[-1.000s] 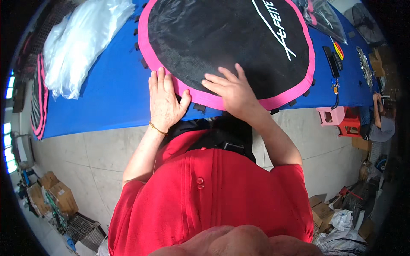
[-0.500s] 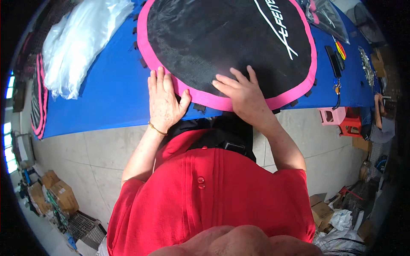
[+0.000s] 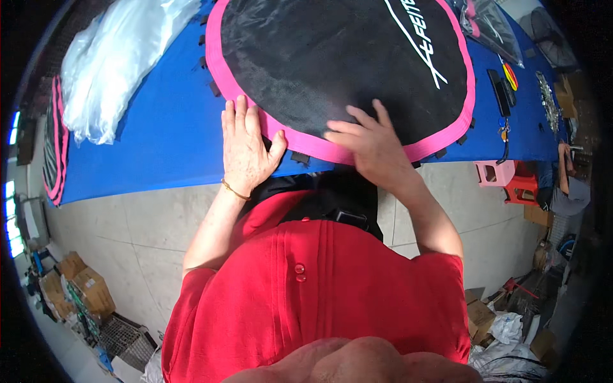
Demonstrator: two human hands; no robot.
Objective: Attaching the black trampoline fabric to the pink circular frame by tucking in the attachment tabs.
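Observation:
A large round black mat (image 3: 332, 70) with a pink border and small black tabs around its rim lies flat on a blue-covered table (image 3: 159, 127). White lettering runs across its right part. On the mat's near left edge, my left hand (image 3: 246, 147) rests with its fingers stretched out together over the pink border and the thumb apart. My right hand (image 3: 380, 147) is over the near edge, its fingers spread above or on the black fabric; they are slightly blurred. Neither hand grips anything.
Clear plastic bags (image 3: 121, 64) lie at the left, near another pink-edged black piece (image 3: 56, 143). At the right are a packed plastic bag (image 3: 491, 32), a black tool (image 3: 501, 89) and a metal chain-like pile (image 3: 547, 99). Stools (image 3: 523, 185) and cardboard boxes (image 3: 92, 290) stand on the floor.
My right hand has slid a little to the right along the mat's near edge, with its fingers spread. My left hand stays on the border.

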